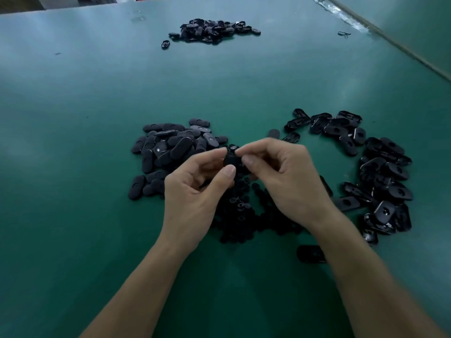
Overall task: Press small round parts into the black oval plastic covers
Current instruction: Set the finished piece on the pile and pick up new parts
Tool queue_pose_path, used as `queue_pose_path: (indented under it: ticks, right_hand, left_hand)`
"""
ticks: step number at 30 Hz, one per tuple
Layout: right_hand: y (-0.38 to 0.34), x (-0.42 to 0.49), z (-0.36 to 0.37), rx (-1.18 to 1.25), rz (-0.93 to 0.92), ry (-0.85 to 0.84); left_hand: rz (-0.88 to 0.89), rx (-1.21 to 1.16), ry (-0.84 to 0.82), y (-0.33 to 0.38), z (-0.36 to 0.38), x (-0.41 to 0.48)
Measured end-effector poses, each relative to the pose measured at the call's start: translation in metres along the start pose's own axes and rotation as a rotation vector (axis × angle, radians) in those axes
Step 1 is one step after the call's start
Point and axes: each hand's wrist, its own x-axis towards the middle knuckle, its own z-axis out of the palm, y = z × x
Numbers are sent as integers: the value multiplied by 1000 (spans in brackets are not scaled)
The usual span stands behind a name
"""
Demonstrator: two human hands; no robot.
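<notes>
My left hand (195, 189) and my right hand (283, 176) meet above the table and together pinch one black oval cover (230, 159), thumbs on its near face. A small round part (233, 147) sits at its top end under my right fingertips. Below my hands lies a heap of small round black parts (244, 213). A pile of matt oval covers (170, 147) lies to the left of my hands. A pile of glossy covers, hollow side up, (380, 176) curves round on the right.
The green table (73, 142) carries a third pile of black covers (212, 30) at the far side. One loose cover (310, 254) lies by my right forearm. A taped seam (366, 25) runs along the table's right edge.
</notes>
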Motion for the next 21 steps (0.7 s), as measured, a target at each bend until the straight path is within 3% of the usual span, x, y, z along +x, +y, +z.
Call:
queue_pose_path:
  ticks: [4,10,21]
  right_hand:
    - [4,-8,7,72,4,-13]
    - [3,-14,4,-75,-20,9]
    - [6,-17,6,50,-30,76]
  left_hand:
    - [-20,-8,-1,0,1,0]
    - [-34,-45,26,1,0,-1]
    - [-54,-58,10,5,0,-2]
